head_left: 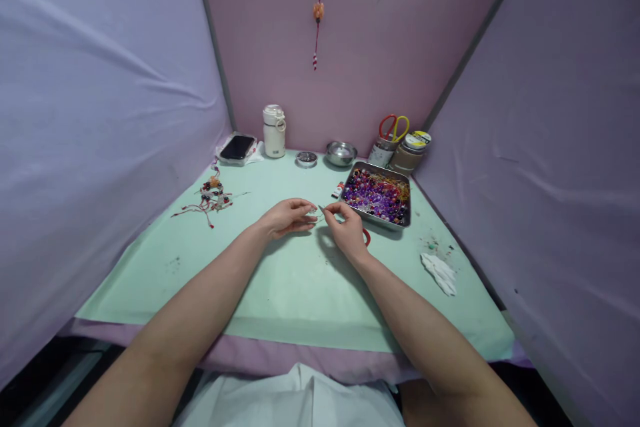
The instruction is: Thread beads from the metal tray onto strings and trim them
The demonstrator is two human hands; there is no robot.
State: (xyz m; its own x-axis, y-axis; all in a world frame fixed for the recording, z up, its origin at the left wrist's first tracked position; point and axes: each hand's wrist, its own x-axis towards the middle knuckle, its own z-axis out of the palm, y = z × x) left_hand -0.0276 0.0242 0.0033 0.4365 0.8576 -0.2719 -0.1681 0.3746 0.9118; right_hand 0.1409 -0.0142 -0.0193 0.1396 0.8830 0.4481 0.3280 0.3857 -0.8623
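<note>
Bead tray [386, 223] sits at two o'clock of right hand [346, 227], whose fingertips pinch thin pointed item [321, 209], three o'clock of small clear piece [313, 209] gripped by left hand [290, 217].

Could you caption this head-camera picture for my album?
Left hand near right hand, which pinches something thin, over a pale green tabletop beside a metal tray of colourful beads.

Two hands [290, 218] [346, 227] — one bead tray [385, 222] — one bottle [274, 138]

close work over a green worktop [300, 300]
left hand [290, 217] holds a clear piece [313, 209]; right hand [346, 227], a thin item [321, 209].
</note>
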